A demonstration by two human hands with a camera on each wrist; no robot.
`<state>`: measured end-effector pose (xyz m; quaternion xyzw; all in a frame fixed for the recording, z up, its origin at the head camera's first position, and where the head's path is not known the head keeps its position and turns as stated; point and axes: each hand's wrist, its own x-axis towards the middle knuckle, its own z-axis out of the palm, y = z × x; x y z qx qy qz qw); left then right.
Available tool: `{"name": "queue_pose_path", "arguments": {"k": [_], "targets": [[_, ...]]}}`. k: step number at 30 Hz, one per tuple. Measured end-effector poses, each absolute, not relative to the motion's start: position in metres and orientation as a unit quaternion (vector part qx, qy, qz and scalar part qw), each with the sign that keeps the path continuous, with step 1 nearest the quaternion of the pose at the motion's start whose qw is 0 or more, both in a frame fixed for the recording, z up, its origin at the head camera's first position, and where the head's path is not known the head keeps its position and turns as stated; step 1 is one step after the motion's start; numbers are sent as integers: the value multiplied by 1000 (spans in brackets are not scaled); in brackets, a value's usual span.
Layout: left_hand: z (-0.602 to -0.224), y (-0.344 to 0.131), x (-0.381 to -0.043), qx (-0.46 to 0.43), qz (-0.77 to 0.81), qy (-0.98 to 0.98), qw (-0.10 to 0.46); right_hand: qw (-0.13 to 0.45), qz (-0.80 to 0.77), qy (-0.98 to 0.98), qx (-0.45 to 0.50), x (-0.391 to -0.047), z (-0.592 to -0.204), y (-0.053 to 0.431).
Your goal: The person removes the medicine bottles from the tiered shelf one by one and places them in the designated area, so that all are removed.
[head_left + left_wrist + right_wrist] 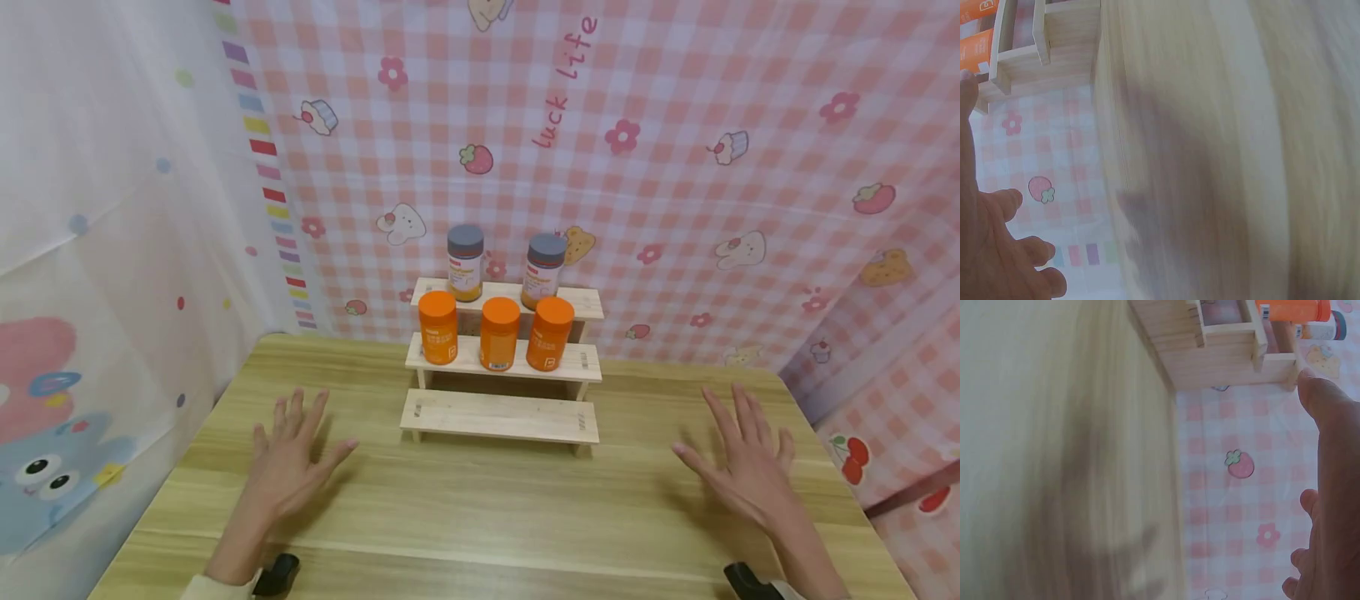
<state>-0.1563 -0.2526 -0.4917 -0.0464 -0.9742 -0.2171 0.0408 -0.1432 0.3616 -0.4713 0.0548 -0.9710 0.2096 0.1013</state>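
Observation:
My left hand (288, 467) hovers over the left part of the table, fingers spread and holding nothing. On the other side my right hand (750, 471) is spread the same way, also without anything in it. Between them, farther back, stands a three-step wooden rack (498, 415). Its middle step carries an orange jar on the left (438, 329), another in the centre (499, 335) and a third on the right (551, 335). Up on the top step are two grey-lidded jars, one at left (466, 265) and one at right (543, 271). The lowest step is bare.
The wood-grain table (480, 508) reaches back to a pink checked cloth (525, 183) hanging behind the rack. A white patterned curtain (135, 208) hangs along the left side. Dark wrist straps (277, 575) show at the lower edge.

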Motion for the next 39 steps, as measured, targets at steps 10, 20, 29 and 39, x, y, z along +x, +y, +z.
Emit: {"name": "queue_pose_path", "arguments": {"k": [10, 20, 29, 39], "targets": [[-496, -238, -165, -51, -251, -966, 39, 124, 235, -961, 71, -156, -462, 342], [-500, -220, -172, -52, -314, -947, 31, 132, 269, -950, 88, -167, -452, 322], [-509, -205, -179, -49, -365, -930, 19, 124, 306, -939, 96, -178, -444, 305], [-515, -188, -194, -65, -433, -898, 31, 112, 335, -930, 99, -190, -430, 290]]}}
